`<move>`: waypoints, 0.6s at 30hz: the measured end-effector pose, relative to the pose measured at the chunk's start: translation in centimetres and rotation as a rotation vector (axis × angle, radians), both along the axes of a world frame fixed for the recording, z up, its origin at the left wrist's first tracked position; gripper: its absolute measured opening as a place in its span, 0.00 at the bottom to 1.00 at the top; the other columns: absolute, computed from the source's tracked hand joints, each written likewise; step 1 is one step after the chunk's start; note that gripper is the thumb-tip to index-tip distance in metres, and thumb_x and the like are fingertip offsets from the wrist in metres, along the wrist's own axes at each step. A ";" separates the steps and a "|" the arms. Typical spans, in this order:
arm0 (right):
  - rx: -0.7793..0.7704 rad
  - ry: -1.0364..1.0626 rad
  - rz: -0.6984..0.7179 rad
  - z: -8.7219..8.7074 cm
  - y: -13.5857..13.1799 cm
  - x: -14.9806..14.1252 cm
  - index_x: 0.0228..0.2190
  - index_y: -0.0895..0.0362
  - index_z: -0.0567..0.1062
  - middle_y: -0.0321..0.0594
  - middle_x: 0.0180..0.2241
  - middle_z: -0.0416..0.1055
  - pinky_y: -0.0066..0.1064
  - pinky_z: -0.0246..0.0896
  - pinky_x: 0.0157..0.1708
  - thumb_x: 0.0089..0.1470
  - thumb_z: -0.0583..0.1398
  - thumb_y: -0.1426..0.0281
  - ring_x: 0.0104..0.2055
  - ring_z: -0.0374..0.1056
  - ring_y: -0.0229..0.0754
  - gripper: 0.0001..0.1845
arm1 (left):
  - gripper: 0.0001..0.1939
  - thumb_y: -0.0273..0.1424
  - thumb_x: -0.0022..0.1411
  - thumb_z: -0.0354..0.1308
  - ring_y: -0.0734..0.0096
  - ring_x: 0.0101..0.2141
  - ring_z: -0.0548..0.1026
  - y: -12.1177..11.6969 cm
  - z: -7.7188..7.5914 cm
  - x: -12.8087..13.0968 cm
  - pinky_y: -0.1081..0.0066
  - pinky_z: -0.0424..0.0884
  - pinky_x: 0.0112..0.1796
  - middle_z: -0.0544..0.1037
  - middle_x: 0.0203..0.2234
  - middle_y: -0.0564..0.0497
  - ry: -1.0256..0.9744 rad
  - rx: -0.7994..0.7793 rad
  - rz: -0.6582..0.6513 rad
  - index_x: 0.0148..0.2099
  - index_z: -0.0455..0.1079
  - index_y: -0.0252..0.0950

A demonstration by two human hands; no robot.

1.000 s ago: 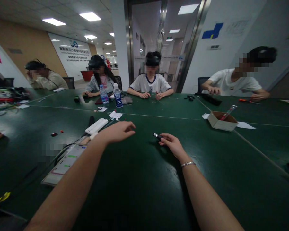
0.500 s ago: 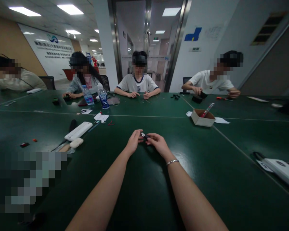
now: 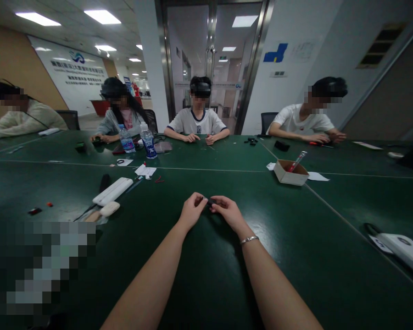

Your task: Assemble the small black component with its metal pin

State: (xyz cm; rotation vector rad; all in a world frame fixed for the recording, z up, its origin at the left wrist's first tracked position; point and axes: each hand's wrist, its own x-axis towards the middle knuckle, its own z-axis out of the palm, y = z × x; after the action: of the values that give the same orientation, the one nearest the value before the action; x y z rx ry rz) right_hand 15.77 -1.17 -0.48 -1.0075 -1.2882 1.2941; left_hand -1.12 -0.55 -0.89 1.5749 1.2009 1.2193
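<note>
A small black stick (image 3: pixel 210 201) is held between my two hands, above the green table (image 3: pixel 206 284). My left hand (image 3: pixel 193 211) pinches its left end with thumb and fingers, which cover that end. At the other end, the fingertips of my right hand (image 3: pixel 226 209) are closed on the dark body. A silver bracelet (image 3: pixel 249 239) circles my right wrist. The stick's exact kind is too small to make out.
To the left lie a white power bank (image 3: pixel 113 191) and a rounded white object (image 3: pixel 110 209). Bottles (image 3: pixel 147 142) stand farther back. An open box (image 3: pixel 291 173) holds a tube at the right. Several people sit across the table; a white device (image 3: pixel 404 251) lies far right.
My left thumb and fingers have closed over the stick's silver end, which showed before. The person at the right has put a black object down and brought both hands together.
</note>
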 end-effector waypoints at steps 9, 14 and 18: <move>0.018 0.010 0.056 0.1 0.0 0.2 0.39 0.58 0.75 0.38 0.30 0.74 0.31 0.65 0.34 0.40 0.68 0.68 0.28 0.69 0.37 0.20 | 0.29 0.51 0.62 0.39 0.72 0.21 0.64 -0.3 1.7 -0.1 0.70 0.54 0.26 0.66 0.16 0.53 0.368 -0.039 0.055 0.20 0.62 0.36; 0.000 0.053 0.001 0.0 0.2 0.1 0.36 0.58 0.76 0.37 0.26 0.73 0.30 0.65 0.31 0.39 0.69 0.63 0.26 0.70 0.37 0.20 | 0.19 0.47 0.61 0.48 0.73 0.26 0.67 -0.1 1.0 -0.2 0.73 0.59 0.28 0.70 0.24 0.54 0.263 0.026 -0.011 0.30 0.66 0.38; -0.021 0.062 -0.009 -0.2 0.3 0.1 0.36 0.59 0.76 0.38 0.25 0.73 0.29 0.66 0.29 0.40 0.69 0.61 0.26 0.70 0.38 0.21 | 0.14 0.43 0.61 0.50 0.74 0.27 0.68 0.1 0.6 -0.2 0.73 0.63 0.29 0.71 0.27 0.55 0.085 -0.046 -0.101 0.39 0.67 0.38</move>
State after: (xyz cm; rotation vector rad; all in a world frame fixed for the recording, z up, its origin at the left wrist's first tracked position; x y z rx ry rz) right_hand 15.90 -0.91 -0.64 -0.9799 -1.2238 1.3245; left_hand -1.36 -0.41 -0.26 1.6469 1.1799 1.0620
